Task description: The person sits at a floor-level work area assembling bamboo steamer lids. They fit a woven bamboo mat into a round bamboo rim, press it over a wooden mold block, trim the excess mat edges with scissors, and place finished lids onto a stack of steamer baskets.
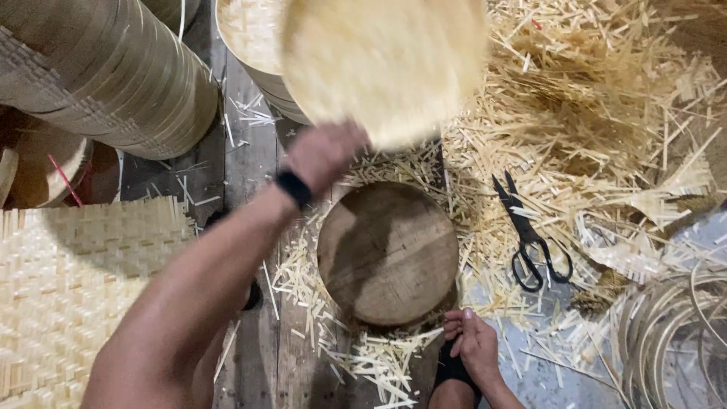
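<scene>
With the left hand clamped on the blurred woven disc, I'd grip its rim firmly while the right hand, fingers loosely curled and holding nothing, steadies the round wooden block.

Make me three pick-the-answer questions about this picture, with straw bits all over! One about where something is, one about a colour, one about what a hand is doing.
1. Where do the scissors lie?
A. On the round wooden block
B. On the floor, right of the round wooden block
C. On the woven mat

2. What colour are the scissors?
A. Black
B. Red
C. Yellow

3. What is the left hand doing?
A. Resting flat on the floor
B. Holding the scissors
C. Holding up a blurred round woven disc

Answers:
1 B: they lie among the bamboo trimmings beside the block.
2 A: blades and handles are black.
3 C: the left hand grips the disc's lower edge above the block, while the right hand rests low by the block.
</scene>
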